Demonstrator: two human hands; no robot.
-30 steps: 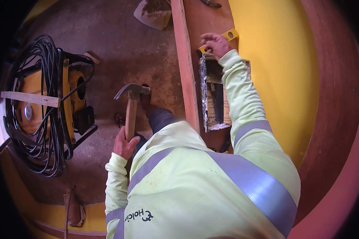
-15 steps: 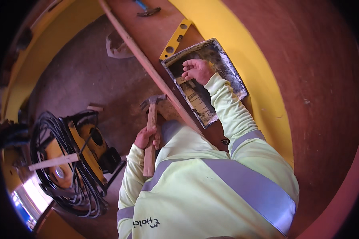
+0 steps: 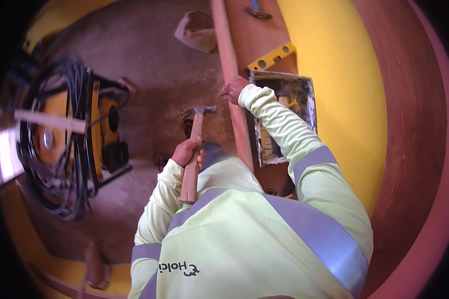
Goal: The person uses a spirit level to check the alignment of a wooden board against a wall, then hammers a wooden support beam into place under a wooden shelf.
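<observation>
A claw hammer (image 3: pixel 192 172) with a wooden handle stands upright in my left hand (image 3: pixel 186 151), whose fingers wrap round the grip; its metal head points away from me. My right hand (image 3: pixel 234 90) hovers at or over the long wooden plank (image 3: pixel 226 45), beside the left rim of a rectangular tray (image 3: pixel 312 102). Its fingers are pinched together, and whatever they hold is too small or blurred to make out. Inside the tray lie small yellow and pale pieces (image 3: pixel 267 144), partly covered by my right sleeve.
A yellow spirit level (image 3: pixel 271 57) lies beyond the tray, and a blue-handled hammer (image 3: pixel 258 13) farther off. On the left stands a yellow machine (image 3: pixel 102 124) wound with black cables (image 3: pixel 77 94), a wooden strip (image 3: pixel 50 119) across it. A pale sack (image 3: pixel 197 34) rests on the floor.
My right hand has come out of the tray and moved left to the plank. The view has turned. My left hand keeps its grip on the hammer.
</observation>
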